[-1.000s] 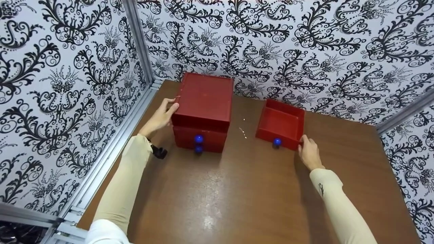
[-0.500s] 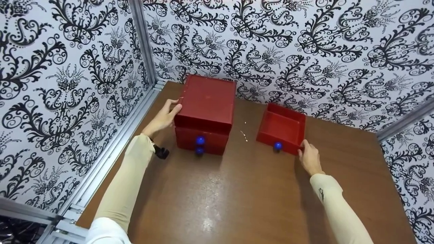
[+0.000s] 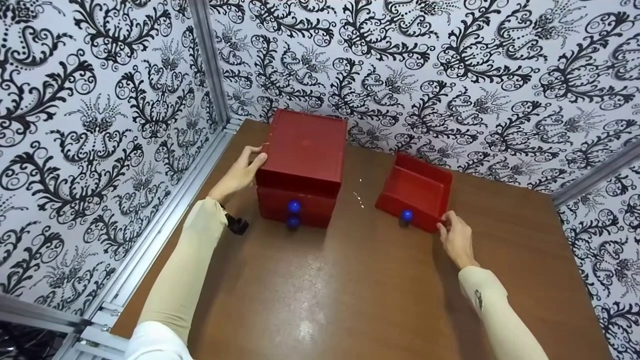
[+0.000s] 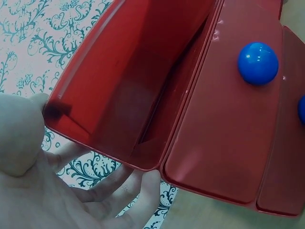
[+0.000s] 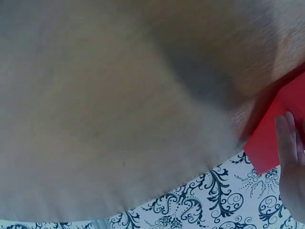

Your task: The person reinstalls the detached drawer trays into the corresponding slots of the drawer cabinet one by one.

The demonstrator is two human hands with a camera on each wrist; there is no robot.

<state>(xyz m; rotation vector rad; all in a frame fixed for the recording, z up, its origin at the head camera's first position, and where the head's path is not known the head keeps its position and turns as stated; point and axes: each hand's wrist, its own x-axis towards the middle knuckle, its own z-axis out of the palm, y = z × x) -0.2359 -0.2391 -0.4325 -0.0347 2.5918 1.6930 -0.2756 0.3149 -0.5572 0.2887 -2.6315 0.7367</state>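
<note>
A red drawer cabinet [image 3: 307, 145] stands at the back left of the brown table. Its top slot [image 4: 128, 81] gapes without a drawer; below it sit two drawers with round blue knobs [image 3: 293, 205]. My left hand [image 3: 243, 170] rests against the cabinet's left side, thumb at the upper edge and fingers lower on the wall. To the right lies a shallow red drawer [image 3: 417, 187] with a blue knob [image 3: 406, 215] on its front. My right hand [image 3: 457, 237] pinches this drawer's right front corner; in the right wrist view only part of the fingers [image 5: 288, 138] shows.
The brown table [image 3: 380, 290] stretches in front of both red pieces. Patterned walls [image 3: 390, 55] rise behind and at the sides, with metal frame rails [image 3: 165, 200] along the left edge. Small bright specks [image 3: 359, 198] show between cabinet and drawer.
The loose drawer has turned slightly, its right front corner coming a little nearer the person with my right hand. My left hand stays on the cabinet. The head view shifted a little earlier.
</note>
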